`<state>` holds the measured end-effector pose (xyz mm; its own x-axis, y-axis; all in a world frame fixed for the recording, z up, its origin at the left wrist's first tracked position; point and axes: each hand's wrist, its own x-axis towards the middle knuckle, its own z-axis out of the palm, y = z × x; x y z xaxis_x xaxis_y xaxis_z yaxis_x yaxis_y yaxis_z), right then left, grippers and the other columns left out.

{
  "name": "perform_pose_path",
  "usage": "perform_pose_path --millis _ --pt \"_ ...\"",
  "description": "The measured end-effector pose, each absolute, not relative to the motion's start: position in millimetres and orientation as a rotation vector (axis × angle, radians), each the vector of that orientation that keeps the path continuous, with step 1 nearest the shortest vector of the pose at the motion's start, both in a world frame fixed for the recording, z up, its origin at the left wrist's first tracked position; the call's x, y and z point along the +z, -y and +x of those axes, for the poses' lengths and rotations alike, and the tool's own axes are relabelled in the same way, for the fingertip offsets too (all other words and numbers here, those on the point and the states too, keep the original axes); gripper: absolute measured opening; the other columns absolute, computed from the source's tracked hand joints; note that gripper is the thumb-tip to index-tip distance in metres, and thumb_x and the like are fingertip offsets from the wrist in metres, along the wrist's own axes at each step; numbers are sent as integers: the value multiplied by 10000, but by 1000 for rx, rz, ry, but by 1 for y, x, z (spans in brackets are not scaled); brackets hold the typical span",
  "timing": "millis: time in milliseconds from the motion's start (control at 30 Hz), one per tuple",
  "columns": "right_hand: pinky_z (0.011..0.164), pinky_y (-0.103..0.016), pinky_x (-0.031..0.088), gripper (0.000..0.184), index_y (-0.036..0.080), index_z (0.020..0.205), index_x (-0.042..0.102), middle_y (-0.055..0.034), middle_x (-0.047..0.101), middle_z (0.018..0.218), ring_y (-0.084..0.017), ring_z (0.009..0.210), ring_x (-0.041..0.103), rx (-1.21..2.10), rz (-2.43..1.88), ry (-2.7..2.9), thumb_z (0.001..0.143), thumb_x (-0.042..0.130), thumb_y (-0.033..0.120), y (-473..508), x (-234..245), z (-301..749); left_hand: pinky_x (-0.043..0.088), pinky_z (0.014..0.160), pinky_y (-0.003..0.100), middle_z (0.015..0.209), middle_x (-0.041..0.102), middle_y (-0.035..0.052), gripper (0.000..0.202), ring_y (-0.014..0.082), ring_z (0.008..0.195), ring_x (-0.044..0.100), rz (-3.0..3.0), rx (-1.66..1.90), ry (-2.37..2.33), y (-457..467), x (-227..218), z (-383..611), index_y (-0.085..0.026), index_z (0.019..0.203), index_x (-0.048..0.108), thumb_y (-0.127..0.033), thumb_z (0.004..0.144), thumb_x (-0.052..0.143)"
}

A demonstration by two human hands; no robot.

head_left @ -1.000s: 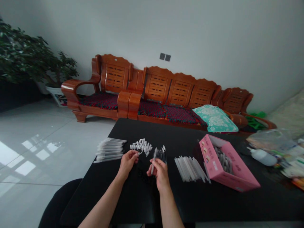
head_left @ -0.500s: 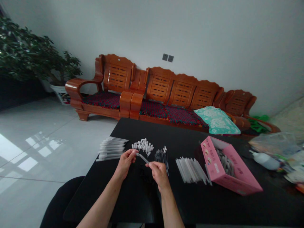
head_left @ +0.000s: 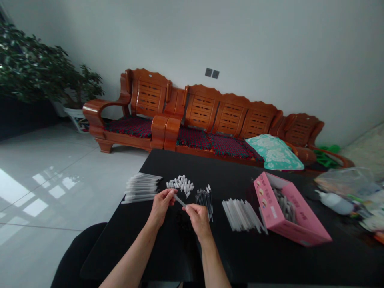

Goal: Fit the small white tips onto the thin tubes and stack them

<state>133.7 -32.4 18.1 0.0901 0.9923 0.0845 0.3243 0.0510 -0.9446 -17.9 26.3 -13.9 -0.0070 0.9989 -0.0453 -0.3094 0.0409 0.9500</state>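
Over the black table my left hand (head_left: 163, 202) pinches the upper left end of a slim translucent pen barrel (head_left: 180, 201). Its fingertips hide that end, so I cannot tell whether a small piece sits there. My right hand (head_left: 198, 218) grips the barrel's lower right end between thumb and fingers. Small white pen caps (head_left: 183, 184) lie in a loose heap just beyond my hands. Dark thin pen refills (head_left: 204, 199) lie beside my right hand. Left of my left hand is a row of white pens (head_left: 141, 187). Empty-looking pen barrels (head_left: 241, 215) lie further right.
A pink open box (head_left: 300, 232) with many grey sticks inside stands on the right of the black table (head_left: 168, 256). Past it lie a white bottle (head_left: 336, 203) and plastic bags (head_left: 348, 180). A wooden sofa (head_left: 166, 130) stands behind the table.
My hands have drawn slightly closer together. The barrel's upper end, apart from my left fingertips before, now meets them.
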Motion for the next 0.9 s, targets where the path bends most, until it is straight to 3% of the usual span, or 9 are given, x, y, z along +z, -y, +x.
perform_pose_path --millis 233,467,667,900 --pt "483 -223 285 423 110 658 701 15 490 512 -115 514 400 779 -1397 1506 851 482 416 35 21 124 380 519 198 678 622 28 471 97 574 494 793 1451 -1082 -20 -17 -6 -107 939 732 -499 681 701" --pt "477 -234 203 368 124 611 628 52 338 511 -94 512 304 756 -1366 1580 874 469 326 36 29 123 359 491 197 561 557 -14 505 87 520 467 789 1458 -1098 -14 -17 -1 -108 936 734 -533 666 696" --pt "482 -232 227 369 122 601 641 47 374 501 -95 508 336 774 -1368 1573 862 485 332 30 24 126 364 489 187 571 559 -11 474 82 524 474 803 1404 -1073 -19 -19 -8 -101 965 725 -490 697 688" --pt "408 -200 285 342 125 750 714 38 488 483 -88 431 411 1051 -1390 1379 783 598 445 20 11 136 438 525 196 640 626 23 383 92 547 545 877 1235 -1022 -22 -14 -45 -102 936 710 -357 655 754"
